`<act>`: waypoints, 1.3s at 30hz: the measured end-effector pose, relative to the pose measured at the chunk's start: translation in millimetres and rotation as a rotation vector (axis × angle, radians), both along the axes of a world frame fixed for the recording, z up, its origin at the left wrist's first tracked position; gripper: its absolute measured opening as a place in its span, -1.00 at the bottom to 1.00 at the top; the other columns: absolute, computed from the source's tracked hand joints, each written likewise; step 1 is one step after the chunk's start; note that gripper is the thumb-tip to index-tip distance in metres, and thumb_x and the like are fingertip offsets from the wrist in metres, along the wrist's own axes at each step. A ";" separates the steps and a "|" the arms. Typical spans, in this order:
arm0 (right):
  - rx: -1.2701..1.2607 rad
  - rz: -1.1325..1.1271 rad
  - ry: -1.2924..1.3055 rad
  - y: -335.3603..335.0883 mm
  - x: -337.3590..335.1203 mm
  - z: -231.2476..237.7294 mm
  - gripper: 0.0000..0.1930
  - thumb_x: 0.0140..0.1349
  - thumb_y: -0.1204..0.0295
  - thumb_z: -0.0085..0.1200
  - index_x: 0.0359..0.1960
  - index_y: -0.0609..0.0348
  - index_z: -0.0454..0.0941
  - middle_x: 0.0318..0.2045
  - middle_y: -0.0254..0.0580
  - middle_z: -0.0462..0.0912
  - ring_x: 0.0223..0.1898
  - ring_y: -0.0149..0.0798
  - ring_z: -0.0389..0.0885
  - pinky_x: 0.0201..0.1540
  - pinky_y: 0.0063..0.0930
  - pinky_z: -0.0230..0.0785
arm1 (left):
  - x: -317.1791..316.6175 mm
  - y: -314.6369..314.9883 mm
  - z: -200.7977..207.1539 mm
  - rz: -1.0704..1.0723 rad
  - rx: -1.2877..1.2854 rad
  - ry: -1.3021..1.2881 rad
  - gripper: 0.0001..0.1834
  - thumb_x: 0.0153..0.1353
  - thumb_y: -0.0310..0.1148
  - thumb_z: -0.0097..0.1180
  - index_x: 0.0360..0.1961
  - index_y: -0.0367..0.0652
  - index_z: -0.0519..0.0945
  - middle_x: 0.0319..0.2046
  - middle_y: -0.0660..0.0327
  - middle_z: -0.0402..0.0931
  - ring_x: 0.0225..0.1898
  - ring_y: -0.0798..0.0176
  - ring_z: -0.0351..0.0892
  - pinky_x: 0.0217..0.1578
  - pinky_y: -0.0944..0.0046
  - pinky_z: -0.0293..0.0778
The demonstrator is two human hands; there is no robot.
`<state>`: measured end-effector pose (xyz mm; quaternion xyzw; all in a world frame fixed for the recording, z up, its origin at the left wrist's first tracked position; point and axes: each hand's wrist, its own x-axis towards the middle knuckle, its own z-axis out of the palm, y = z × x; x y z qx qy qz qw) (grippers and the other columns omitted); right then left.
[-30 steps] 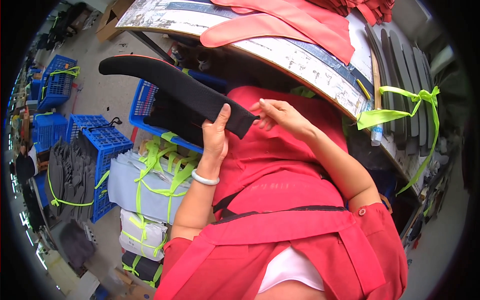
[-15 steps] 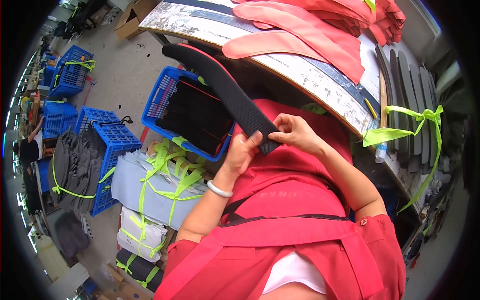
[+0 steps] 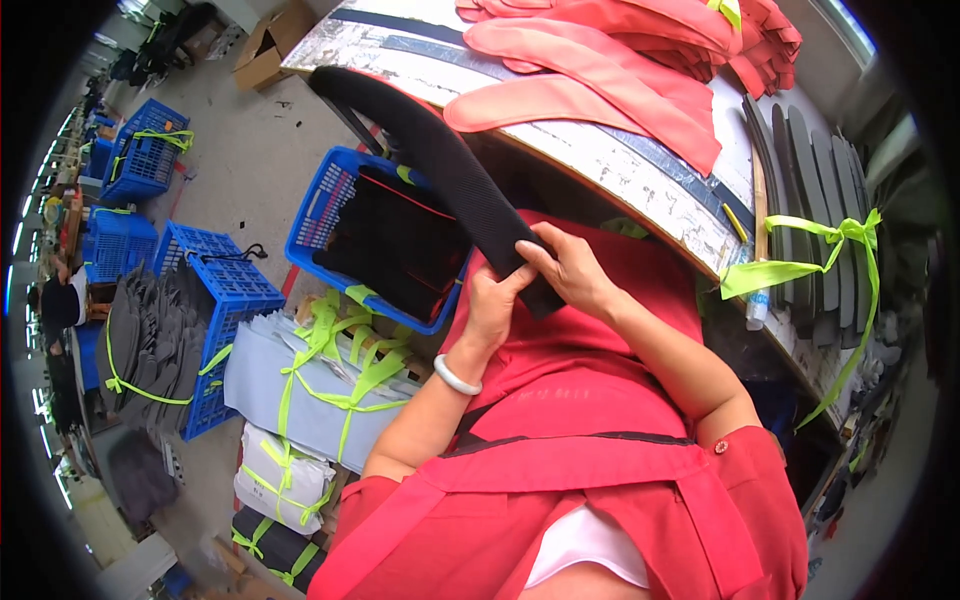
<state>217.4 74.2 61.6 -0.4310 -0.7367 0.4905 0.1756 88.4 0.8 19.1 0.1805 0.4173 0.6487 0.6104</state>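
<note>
A long, curved black fabric strip (image 3: 440,160) with a mesh-like face slants from my hands up to the far left, its tip by the table's edge. My left hand (image 3: 494,305) grips it from the left near the close end, thumb on top. Higher up on the same end, my right hand (image 3: 572,268) pinches the strip from the right, with its thumb and fingers meeting close to the left hand. Beneath the strip stands a blue plastic basket (image 3: 318,185) of black pieces (image 3: 385,245), some edged in red.
On the worn white table (image 3: 620,165) lie coral-red curved pieces (image 3: 590,60). Grey strips (image 3: 815,200) tied with a lime band (image 3: 800,265) stand to the right. Bundled pale sheets (image 3: 265,375) and a blue crate (image 3: 235,290) of dark pieces are on the left.
My right hand has moved up along the strip's edge, and my left hand has shifted slightly right. The strip has turned, so its red edge shows less.
</note>
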 end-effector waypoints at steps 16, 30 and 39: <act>-0.230 0.292 -0.058 -34.3 37.3 39.0 -0.65 0.33 0.18 0.12 -0.27 0.29 0.43 -0.56 -0.12 0.43 -0.47 -0.41 0.32 -0.37 -0.38 0.29 | -141.7 30.1 -2.2 0.346 -0.038 -0.149 -0.71 0.17 -0.33 0.32 -0.14 -0.22 0.59 -0.24 0.13 0.62 -0.23 0.21 0.63 -0.15 0.18 0.58; -0.355 0.233 -0.130 -32.2 44.0 34.8 -0.66 0.35 0.18 0.09 -0.14 0.28 0.52 -0.43 -0.12 0.60 -0.37 -0.36 0.53 -0.25 -0.38 0.39 | -159.2 44.3 4.4 0.457 0.084 -0.213 -0.83 0.14 -0.38 0.34 -0.30 -0.11 0.58 -0.39 0.24 0.59 -0.34 0.22 0.63 -0.21 0.17 0.62; -0.357 0.385 -0.210 -27.9 17.8 22.9 -0.56 0.36 0.11 0.04 0.06 0.21 0.49 -0.22 0.09 0.66 -0.17 0.01 0.66 -0.09 -0.25 0.46 | -219.9 96.9 92.0 0.505 0.103 0.284 -0.81 0.07 -0.45 0.39 -0.31 -0.21 0.63 -0.40 0.25 0.61 -0.45 0.28 0.61 -0.35 0.30 0.58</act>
